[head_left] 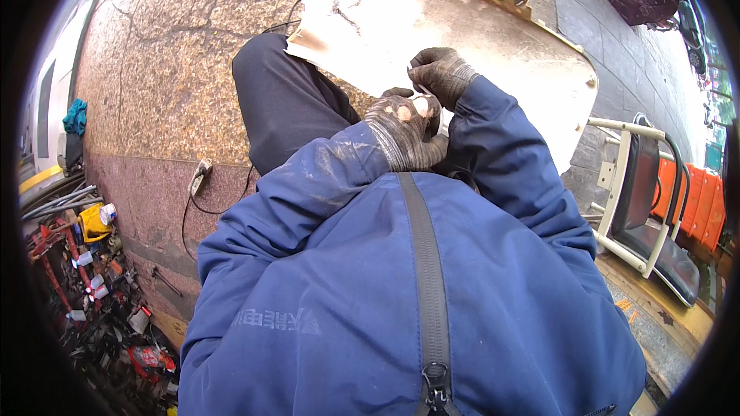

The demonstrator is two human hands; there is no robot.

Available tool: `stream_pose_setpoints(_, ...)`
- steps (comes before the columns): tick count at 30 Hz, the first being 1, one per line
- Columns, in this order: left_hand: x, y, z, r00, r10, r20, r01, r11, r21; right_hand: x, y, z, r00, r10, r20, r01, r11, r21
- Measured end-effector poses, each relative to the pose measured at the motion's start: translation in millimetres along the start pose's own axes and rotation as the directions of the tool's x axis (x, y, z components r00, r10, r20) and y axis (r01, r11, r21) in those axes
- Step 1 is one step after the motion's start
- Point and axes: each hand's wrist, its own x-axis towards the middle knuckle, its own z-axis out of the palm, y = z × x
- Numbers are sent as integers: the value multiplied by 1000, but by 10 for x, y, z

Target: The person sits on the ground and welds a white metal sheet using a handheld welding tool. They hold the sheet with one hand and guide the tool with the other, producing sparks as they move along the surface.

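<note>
Both my hands wear worn dark knit gloves and meet close to my chest above a large dirty white panel (pixel 493 38) that rests across my lap. My left hand (pixel 404 132) is curled, its torn glove showing fingertips, and seems to pinch a small pale object I cannot make out. Just above it, touching that same small thing, my right hand (pixel 441 73) has its fingers bent. Blue jacket sleeves and a zipped front fill the lower picture. My dark-trousered knee (pixel 281 100) sticks out to the left under the panel.
Speckled stone paving (pixel 162 69) lies to the left, with a cable and plug (pixel 200 179) on it. A heap of tools, cans and red parts (pixel 92 277) sits at the lower left. A white-framed chair with a dark seat (pixel 647 208) stands at the right, orange seats behind.
</note>
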Motion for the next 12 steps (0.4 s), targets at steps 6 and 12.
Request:
stream_pose_setpoints(6,0,-10,-4,999,-20,-32,20,1000,1,80,1,21,1000,-4,-1,4,1000,-10)
stream_pose_setpoints(12,12,14,-40,997,-77,5,77,997,32,106,-32,48,1000,-25,9,25,999,-28)
